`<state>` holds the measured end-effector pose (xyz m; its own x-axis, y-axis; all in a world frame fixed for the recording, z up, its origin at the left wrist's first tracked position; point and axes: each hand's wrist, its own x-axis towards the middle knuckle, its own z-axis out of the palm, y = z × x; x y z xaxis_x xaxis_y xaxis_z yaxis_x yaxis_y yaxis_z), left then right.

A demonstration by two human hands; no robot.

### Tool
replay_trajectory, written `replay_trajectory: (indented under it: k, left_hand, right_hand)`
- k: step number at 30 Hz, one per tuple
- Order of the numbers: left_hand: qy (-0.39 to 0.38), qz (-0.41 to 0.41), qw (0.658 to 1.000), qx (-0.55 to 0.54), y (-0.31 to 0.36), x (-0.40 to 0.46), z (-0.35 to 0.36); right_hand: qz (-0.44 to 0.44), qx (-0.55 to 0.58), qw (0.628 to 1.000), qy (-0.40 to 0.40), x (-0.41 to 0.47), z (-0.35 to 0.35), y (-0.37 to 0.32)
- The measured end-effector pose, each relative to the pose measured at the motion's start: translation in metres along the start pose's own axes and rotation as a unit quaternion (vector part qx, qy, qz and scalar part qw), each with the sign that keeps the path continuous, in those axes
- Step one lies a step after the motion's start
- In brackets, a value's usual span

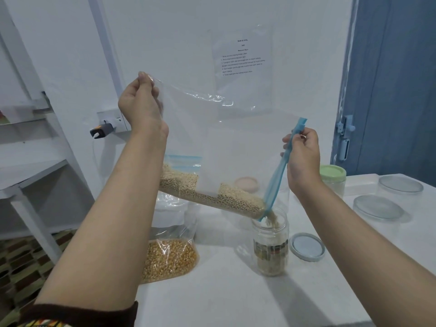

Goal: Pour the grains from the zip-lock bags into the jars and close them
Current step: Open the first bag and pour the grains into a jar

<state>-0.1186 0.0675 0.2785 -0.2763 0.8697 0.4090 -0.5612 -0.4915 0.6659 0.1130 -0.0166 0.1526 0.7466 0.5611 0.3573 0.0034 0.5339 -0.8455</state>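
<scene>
The zip-lock bag [212,142] hangs tilted over the open jar [270,241] in the middle of the bench [236,298], and pale grains [226,199] run from its low corner into the jar. The left hand [141,102] pinches the high corner, and the right hand [303,154] pinches the blue zip strip [280,166]. The lid [308,247] lies just beside the jar on the side toward the right edge, and a bag of corn [169,256] stands near the left edge.
</scene>
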Motion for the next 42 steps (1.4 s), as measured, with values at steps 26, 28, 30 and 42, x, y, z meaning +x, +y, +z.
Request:
replay_trajectory:
  k: [26,28,30,42]
  left_hand:
    - [-0.025,0.013,0.999,0.029,0.0081,-0.0057,0.0068]
    - [-0.027,0.012,0.999,0.034,0.0075,-0.0054,0.0068]
    - [-0.028,0.012,0.999,0.036,0.0074,-0.0054,0.0067]
    - [-0.033,0.026,0.998,0.044,0.0062,-0.0017,0.0057]
  right_hand:
    - [0.006,0.01,1.0,0.0,0.0,-0.0059,-0.0008]
    - [0.006,0.011,1.0,0.003,0.0004,-0.0064,-0.0012]
    - [0.005,0.012,1.0,0.005,0.0002,-0.0064,-0.0014]
    - [0.002,0.015,1.0,0.002,-0.0007,-0.0062,-0.0007]
